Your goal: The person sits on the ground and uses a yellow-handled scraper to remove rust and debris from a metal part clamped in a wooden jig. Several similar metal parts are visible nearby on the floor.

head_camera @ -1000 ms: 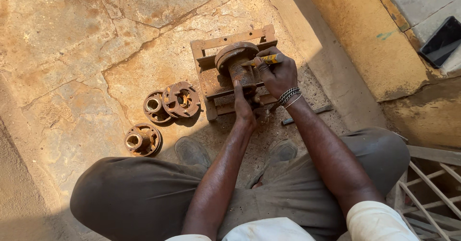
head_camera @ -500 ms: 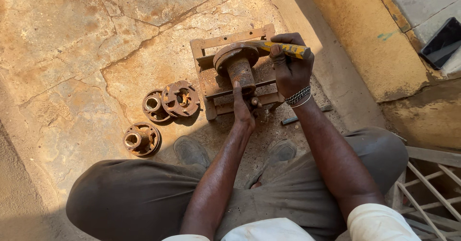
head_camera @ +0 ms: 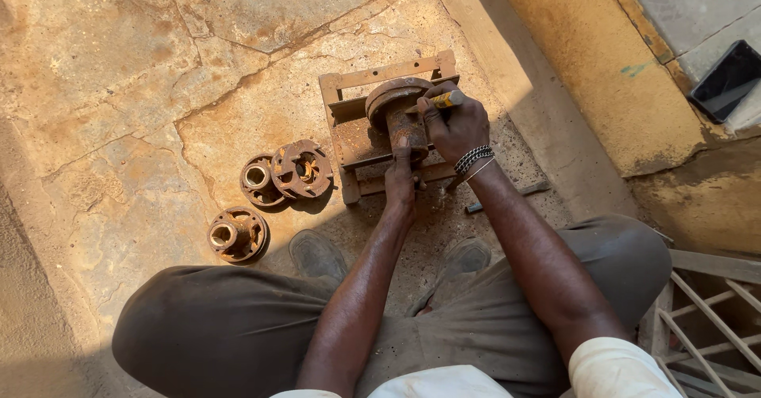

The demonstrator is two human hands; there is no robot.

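Lowered since half a second ago, right hand (head_camera: 456, 128) grips a yellow-handled tool (head_camera: 441, 101) over the rusty hub (head_camera: 398, 112); left hand (head_camera: 399, 180) fingers press its stem on the wooden frame (head_camera: 342, 97).

A rusty round hub (head_camera: 394, 106) was stood on a small metal frame (head_camera: 346, 101), its wide flange on top and its narrower neck pointing toward the person. It was steadied at the neck by the left hand (head_camera: 399, 177) and was touched at the flange by a yellow-handled tool (head_camera: 441, 100) (only the handle end could be seen), which was gripped in the right hand (head_camera: 458, 127). The frame was laid flat on cracked stone.
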